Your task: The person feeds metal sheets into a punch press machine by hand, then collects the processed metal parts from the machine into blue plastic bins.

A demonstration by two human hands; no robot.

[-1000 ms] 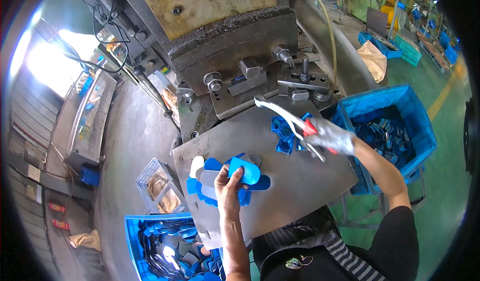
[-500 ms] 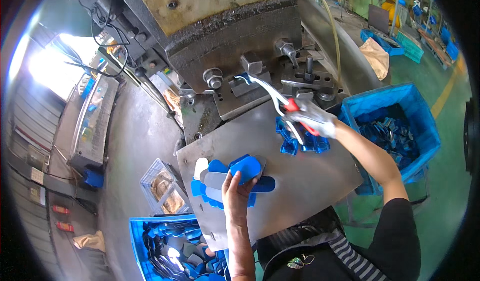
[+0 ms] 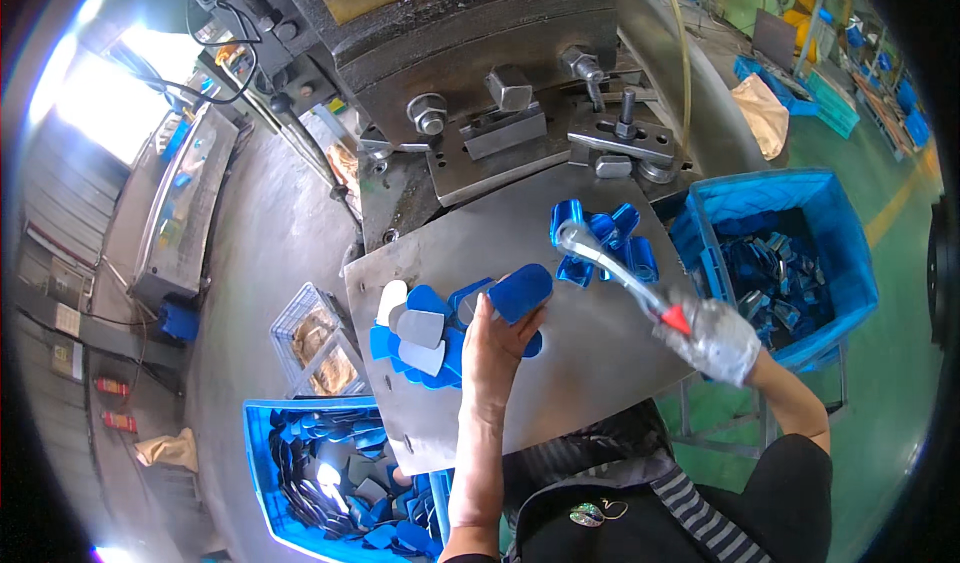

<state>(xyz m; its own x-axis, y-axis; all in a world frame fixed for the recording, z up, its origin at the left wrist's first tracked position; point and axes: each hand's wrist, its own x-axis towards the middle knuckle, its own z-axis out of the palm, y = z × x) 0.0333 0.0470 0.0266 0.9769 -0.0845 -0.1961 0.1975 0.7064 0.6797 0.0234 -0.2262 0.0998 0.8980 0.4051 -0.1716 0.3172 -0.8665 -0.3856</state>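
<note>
My left hand point(image 3: 492, 358) grips a flat blue metal plate point(image 3: 521, 293) with rounded ends, lifted over the steel worktable point(image 3: 590, 373). Beside that hand lies a loose pile of blue and grey plates point(image 3: 422, 329). My right hand point(image 3: 715, 341), in a pale glove, is closed around long pliers point(image 3: 622, 273) with red grips. Their jaws point at several bent, shiny blue pieces point(image 3: 605, 228) on the table; whether they touch one I cannot tell. Beyond the table is the press's lower die point(image 3: 505, 135), with no blue piece on it.
A blue crate point(image 3: 850, 293) of bent blue pieces stands at the right. At the lower left, another blue crate point(image 3: 262, 473) is filled with flat plates, near a pale plastic basket point(image 3: 283, 341). The heavy press head point(image 3: 470, 38) overhangs the die, with a hose point(image 3: 684, 73) beside it.
My right hand has drawn the pliers away from the die toward the right and nearer me. The blue piece at their jaws has left the die. My left hand has moved its plate rightward and up.
</note>
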